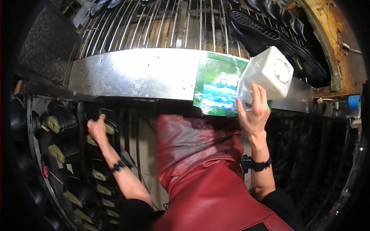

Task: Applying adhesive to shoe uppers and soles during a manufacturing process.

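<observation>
The white plastic jug (269,71) is tipped over the right end of the steel counter (131,73), right hand (252,111) wrapped around its lower side, fingers curled onto the wall. Looks like stiff but squeezable plastic, probably slick and fairly heavy if it's full, so I'd guess gripping low on the body with a hand under it is safest. It's touching a green-edged tray (216,82) smeared blue and white. The left hand (97,129) is down off the counter's front-left edge, closed on a black shoe (110,123) in a rack of them. Red apron (200,169) below, wire rack (162,23) behind, dim cluttered workshop.
</observation>
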{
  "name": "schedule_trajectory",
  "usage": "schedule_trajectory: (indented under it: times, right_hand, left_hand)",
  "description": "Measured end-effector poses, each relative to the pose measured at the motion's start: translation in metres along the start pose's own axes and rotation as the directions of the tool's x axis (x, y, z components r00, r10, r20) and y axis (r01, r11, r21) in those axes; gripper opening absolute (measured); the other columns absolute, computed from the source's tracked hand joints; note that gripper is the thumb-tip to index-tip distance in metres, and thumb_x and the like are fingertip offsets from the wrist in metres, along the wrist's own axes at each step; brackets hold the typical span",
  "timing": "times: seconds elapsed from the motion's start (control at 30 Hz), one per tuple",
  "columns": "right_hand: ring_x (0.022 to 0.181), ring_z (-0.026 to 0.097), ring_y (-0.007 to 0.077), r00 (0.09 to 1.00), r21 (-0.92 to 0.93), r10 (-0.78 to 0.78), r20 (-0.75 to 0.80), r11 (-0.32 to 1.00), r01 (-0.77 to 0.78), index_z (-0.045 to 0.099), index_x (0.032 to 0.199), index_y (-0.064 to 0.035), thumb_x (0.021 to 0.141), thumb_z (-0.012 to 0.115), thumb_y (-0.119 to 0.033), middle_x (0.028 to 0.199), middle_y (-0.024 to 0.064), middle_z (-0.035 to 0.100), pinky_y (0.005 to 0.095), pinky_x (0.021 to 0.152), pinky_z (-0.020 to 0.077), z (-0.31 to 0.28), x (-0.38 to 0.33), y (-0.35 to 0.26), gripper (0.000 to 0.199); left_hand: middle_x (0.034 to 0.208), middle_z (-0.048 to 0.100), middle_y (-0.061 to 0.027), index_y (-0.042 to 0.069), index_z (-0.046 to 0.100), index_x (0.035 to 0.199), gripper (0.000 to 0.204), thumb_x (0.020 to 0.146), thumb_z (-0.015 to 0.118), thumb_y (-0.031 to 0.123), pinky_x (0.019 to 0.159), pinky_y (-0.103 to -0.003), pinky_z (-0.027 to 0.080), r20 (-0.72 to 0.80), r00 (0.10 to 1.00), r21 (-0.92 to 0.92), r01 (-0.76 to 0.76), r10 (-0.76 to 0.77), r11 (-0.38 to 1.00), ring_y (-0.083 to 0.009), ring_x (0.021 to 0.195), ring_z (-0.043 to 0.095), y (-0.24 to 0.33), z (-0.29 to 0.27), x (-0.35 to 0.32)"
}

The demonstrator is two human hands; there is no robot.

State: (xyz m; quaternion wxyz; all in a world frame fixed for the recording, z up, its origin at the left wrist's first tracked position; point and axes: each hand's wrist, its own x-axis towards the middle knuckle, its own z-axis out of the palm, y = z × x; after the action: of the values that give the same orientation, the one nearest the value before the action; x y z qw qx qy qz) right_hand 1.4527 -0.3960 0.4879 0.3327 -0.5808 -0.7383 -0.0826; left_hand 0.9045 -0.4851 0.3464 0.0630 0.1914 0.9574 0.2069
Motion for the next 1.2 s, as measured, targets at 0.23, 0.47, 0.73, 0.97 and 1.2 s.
schedule_trajectory:
  times: [0.23,0.47,0.73,0.97,1.2]
  right_hand:
    - [0.058,0.054,0.0102,0.875,0.347,0.480,-0.055,0.831,-0.434,0.069,0.096,0.0012,0.090,0.080,-0.002,0.075,0.0056,0.064,0.0287,0.052,0.0431,-0.002,-0.037,0.038,0.013]
    - [0.067,0.063,0.0078,0.853,0.444,0.519,0.050,0.754,-0.485,0.073,0.100,0.0032,0.094,0.079,-0.003,0.088,0.0063,0.072,0.0215,0.059,0.0489,-0.027,-0.039,0.042,0.010]
    - [0.068,0.066,0.0106,0.917,0.313,0.387,0.101,0.862,-0.398,0.066,0.095,0.0055,0.095,0.074,0.004,0.090,0.0106,0.070,0.0240,0.062,0.0522,-0.041,-0.076,0.044,0.008]
    - [0.072,0.066,0.0139,0.796,0.524,0.571,0.199,0.625,-0.579,0.061,0.097,0.0037,0.096,0.070,0.003,0.099,0.0143,0.067,0.0264,0.064,0.0544,-0.060,-0.090,0.042,0.009]
    - [0.072,0.070,0.0180,0.661,0.745,0.388,0.642,-0.112,-0.658,0.063,0.108,0.0064,0.096,0.072,0.000,0.096,0.0177,0.073,0.0298,0.063,0.0581,0.012,-0.047,0.001,0.016]
  left_hand:
    - [0.144,0.062,-0.0120,0.001,0.051,0.152,0.061,0.098,0.071,0.020,0.115,-0.044,0.049,0.547,0.827,-0.802,0.562,0.129,-0.201,-0.0291,0.128,0.063,-0.009,-0.038,-0.180]
    - [0.151,0.055,-0.0212,0.005,0.035,0.162,0.090,0.085,0.081,0.011,0.115,-0.060,0.046,0.462,0.760,-0.789,0.588,0.457,-0.179,-0.0386,0.134,0.059,0.047,-0.027,-0.223]
    - [0.153,0.050,-0.0280,0.003,0.043,0.149,0.050,0.102,0.057,0.015,0.118,-0.059,0.043,0.276,0.656,-0.961,0.163,0.703,0.225,-0.0401,0.136,0.057,0.171,0.000,-0.246]
    - [0.148,0.053,-0.0261,0.008,0.038,0.134,0.044,0.101,0.066,0.009,0.115,-0.057,0.046,-0.490,0.169,-0.454,-0.887,0.855,-0.085,-0.0451,0.131,0.060,0.180,0.020,-0.246]
    - [0.132,0.069,-0.0258,0.003,0.055,0.122,0.023,0.100,0.060,0.003,0.104,-0.054,0.055,-0.244,0.026,-0.438,-0.895,0.969,-0.086,-0.0442,0.124,0.067,0.128,0.040,-0.219]
